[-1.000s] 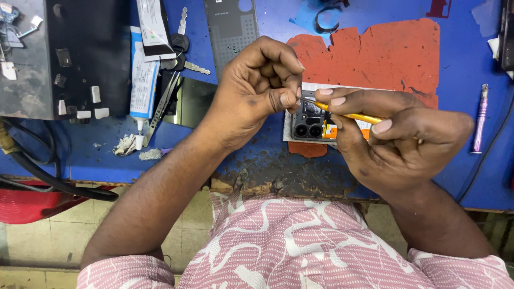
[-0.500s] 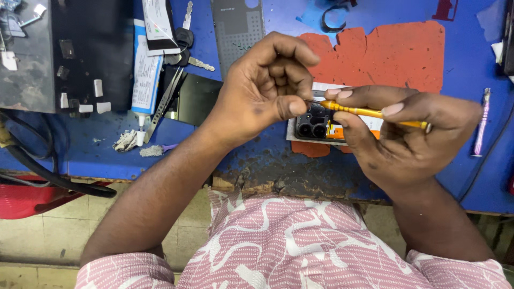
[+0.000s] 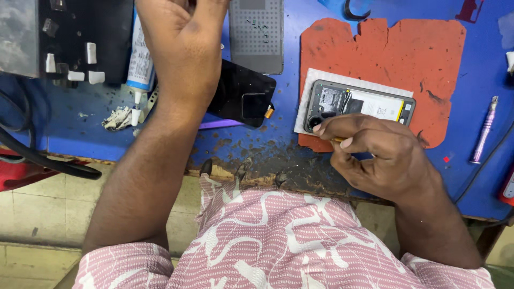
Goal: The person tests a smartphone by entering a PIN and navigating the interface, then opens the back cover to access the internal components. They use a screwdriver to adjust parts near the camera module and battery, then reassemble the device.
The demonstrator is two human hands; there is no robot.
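A worn blue table [image 3: 471, 96] with a chipped front edge carries a torn red mat [image 3: 385, 53]. On the mat an opened phone [image 3: 358, 104] lies on white paper. The right hand [image 3: 375, 155] rests just below it, fingers pinched on a thin yellow tool [image 3: 337, 139]. The left hand [image 3: 182, 43] reaches toward the table's far side; its fingers are cut off, grip unclear. Tiled floor [image 3: 43, 214] shows beneath.

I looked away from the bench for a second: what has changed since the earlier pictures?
The left hand has left the opened phone and moved up and away toward the far side of the bench, over the black parts. The right hand stays at the phone's near edge, its grip still closed on the yellow tool, now mostly hidden. The phone remains on the red mat.
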